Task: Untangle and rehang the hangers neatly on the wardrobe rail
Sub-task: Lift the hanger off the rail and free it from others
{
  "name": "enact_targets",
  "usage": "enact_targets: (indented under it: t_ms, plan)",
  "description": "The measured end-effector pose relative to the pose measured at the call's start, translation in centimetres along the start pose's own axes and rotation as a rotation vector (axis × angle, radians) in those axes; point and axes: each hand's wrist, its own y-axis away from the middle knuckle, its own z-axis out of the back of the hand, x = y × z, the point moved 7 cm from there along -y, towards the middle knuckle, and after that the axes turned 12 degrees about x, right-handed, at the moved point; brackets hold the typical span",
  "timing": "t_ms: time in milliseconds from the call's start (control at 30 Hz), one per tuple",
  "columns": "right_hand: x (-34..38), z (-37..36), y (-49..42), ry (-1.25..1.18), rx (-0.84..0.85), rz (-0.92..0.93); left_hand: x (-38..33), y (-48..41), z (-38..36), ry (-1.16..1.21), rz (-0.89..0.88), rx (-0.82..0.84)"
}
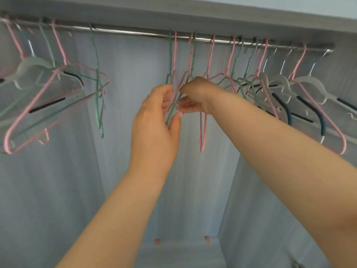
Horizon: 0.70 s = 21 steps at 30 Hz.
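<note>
Metal rail: the wardrobe rail (135,33) runs across the top of the wardrobe, under a grey shelf edge (193,14), and every place below is given from it.
Middle bunch: straight below the rail's centre hang a few thin green and pink hangers (173,60), their hooks over the rail and their lower wires crossing each other between the two hands.
Left hand: the left hand (156,120) is raised under the rail's centre, fingers curled and thumb pressed in, closed around the lower wires of the middle bunch.
Right hand: the right hand (195,95) sits just beside the left, a little nearer the rail, fingertips pinched narrow on the same crossed wires; which single wire it holds cannot be told.
Lone pink hanger: a pink hanger (202,132) hangs lower than the hands, its tip pointing down.
Left group: toward the rail's left end, pink, green and white hangers (38,93) overlap, tilted.
Single green hanger: a green hanger (97,84) hangs alone between the left group and the middle bunch.
Right group: toward the rail's right end, white hangers with dark grips (301,101), mixed with pink and green ones, crowd closely behind the right forearm.
Back panel: a pale grey panel (125,74) lies behind the rail.
</note>
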Motion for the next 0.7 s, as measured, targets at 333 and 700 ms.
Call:
enact_targets:
  t_ms: [333, 700]
  plan:
    - [1.2, 2.6, -1.1, -0.096, -0.160, 0.089, -2.6, -0.7, -3.8, -0.207, -0.114, 0.172]
    - [2.4, 3.1, -1.6, -0.211, -0.095, 0.151, -3.4, -3.9, -2.7, -0.250, -0.221, -0.019]
